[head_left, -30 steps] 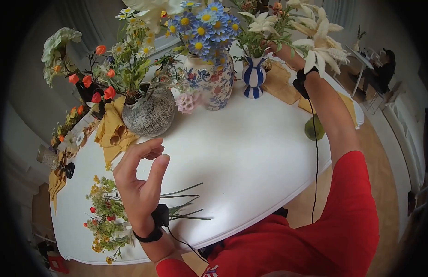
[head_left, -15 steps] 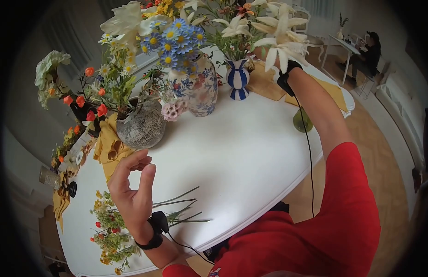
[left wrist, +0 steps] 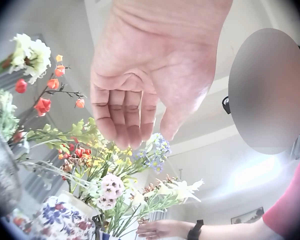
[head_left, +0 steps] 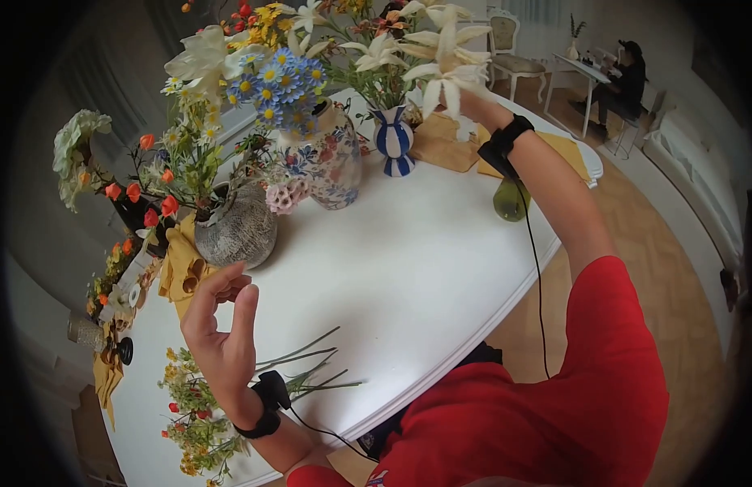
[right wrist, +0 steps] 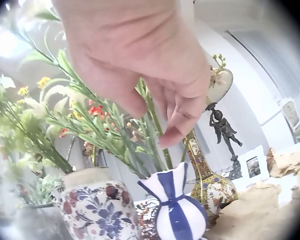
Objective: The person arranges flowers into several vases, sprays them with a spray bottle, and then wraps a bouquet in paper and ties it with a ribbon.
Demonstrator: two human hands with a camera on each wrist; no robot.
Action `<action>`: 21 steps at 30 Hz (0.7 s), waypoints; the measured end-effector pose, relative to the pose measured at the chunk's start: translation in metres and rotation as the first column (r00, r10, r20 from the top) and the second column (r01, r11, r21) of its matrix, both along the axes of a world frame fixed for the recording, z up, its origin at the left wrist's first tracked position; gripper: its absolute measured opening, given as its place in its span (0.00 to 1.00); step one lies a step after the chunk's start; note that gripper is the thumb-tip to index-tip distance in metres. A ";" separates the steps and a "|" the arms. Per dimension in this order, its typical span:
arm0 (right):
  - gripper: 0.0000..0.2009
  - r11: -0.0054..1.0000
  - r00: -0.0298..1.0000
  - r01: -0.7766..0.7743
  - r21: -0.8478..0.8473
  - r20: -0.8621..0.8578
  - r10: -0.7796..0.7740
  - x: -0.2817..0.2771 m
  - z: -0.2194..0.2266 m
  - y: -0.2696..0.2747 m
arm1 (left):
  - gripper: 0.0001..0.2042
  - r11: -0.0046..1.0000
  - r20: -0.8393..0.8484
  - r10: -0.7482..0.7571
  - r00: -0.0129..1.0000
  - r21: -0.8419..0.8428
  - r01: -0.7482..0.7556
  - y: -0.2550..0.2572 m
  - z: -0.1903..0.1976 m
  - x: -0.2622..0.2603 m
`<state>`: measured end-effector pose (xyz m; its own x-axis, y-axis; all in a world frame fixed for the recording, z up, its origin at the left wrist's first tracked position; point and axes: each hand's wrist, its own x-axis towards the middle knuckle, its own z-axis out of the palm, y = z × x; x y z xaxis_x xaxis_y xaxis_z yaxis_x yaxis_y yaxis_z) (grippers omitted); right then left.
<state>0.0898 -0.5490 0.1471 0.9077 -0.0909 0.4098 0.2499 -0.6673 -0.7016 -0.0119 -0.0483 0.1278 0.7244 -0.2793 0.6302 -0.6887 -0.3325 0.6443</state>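
The right hand (right wrist: 145, 60) is held at the stems (right wrist: 157, 130) above the mouth of the striped vase (head_left: 394, 142); its thumb and fingers are set apart, and whether a stem is touched cannot be told. In the head view this hand is partly hidden by white lilies (head_left: 449, 69). The striped vase is stood upright on the white table (head_left: 376, 276), between the floral vase (head_left: 331, 166) and brown paper (head_left: 443, 144). The left hand (head_left: 218, 345) is raised, its fingers loosely bent and its thumb held apart. Sprigs (head_left: 189, 406) are laid near it, with their stems pointed rightward. Farther back, the grey vase (head_left: 236, 227) is placed beside yellow cloth (head_left: 179, 260).
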 end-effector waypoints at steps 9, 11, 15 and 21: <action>0.18 0.969 0.895 0.070 0.238 0.413 -0.166 -0.087 -0.016 0.030 | 0.11 0.999 0.013 0.021 1.000 -0.042 -0.021 0.001 -0.001 0.003; 0.23 0.961 0.796 0.174 0.213 0.544 -0.265 -0.114 -0.020 0.042 | 0.11 0.999 0.008 0.020 1.000 -0.041 -0.019 0.001 -0.002 0.003; 0.33 0.878 0.575 0.471 0.083 0.726 -0.377 -0.168 -0.044 0.042 | 0.11 0.999 -0.002 0.023 1.000 -0.034 -0.023 0.001 -0.003 0.005; 0.52 0.731 0.573 0.680 0.045 0.589 -0.569 -0.179 -0.106 -0.007 | 0.12 0.999 -0.020 0.037 0.999 -0.015 -0.038 -0.001 -0.004 0.006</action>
